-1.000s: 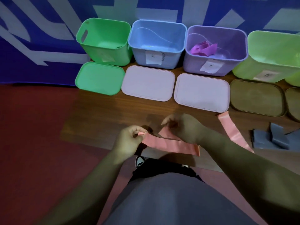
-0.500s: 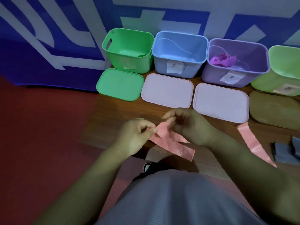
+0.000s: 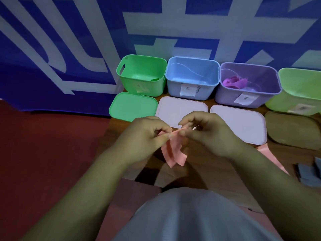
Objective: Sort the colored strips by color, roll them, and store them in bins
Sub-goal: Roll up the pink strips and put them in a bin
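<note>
Both hands (image 3: 175,136) pinch pink strip (image 3: 173,152), ends hanging.

Handwritten marks on the blue bin (image 3: 206,92) label (image 3: 187,89) and the purple bin (image 3: 225,99) label (image 3: 245,99) are too blurred to read.

A staged, booth-like work corner: a blue printed banner (image 3: 69,49) hangs behind a wooden desk (image 3: 208,164) lined with labelled plastic bins (image 3: 173,87), red floor (image 3: 43,153) alongside.
</note>
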Tool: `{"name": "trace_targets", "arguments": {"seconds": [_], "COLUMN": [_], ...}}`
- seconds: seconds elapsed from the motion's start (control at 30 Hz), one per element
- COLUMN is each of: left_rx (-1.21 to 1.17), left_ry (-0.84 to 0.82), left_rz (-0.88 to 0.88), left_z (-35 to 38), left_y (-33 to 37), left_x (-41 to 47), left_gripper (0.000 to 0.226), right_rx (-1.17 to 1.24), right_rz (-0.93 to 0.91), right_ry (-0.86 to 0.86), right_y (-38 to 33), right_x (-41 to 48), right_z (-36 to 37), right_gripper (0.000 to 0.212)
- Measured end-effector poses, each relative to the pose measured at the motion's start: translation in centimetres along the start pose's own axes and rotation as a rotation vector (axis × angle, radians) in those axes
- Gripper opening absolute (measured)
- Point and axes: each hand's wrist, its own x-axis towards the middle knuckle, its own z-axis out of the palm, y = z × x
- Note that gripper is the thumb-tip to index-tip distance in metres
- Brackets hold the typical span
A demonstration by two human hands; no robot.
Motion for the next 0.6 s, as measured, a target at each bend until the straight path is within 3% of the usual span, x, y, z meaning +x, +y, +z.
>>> {"name": "trace_targets", "arguments": {"seconds": [0.17,0.37,0.6], "left_rx": [-0.102,-0.295,-0.329], "left_ry": [-0.025,-0.101,-0.069], "left_rz": [-0.022,-0.050,-0.075], "left_z": [-1.8,-3.8,-3.6], "left_y": [0.7,1.4,2.6], "left_x": [0.9,2.2,3.7], "left_gripper": [0.009,0.033,0.031], "right_rx": [-0.037,-0.113,-0.084], "right_rz": [-0.077,-0.050,-0.057], "right_ry": [0.028,0.092,0.054], "right_y": [-1.9,-4.2,-5.3], "right_x": [0.1,-0.1,0.1], "right_z": [-0.6,-1.2,-1.4], "right_gripper": [0.006,0.007,0.006]}}
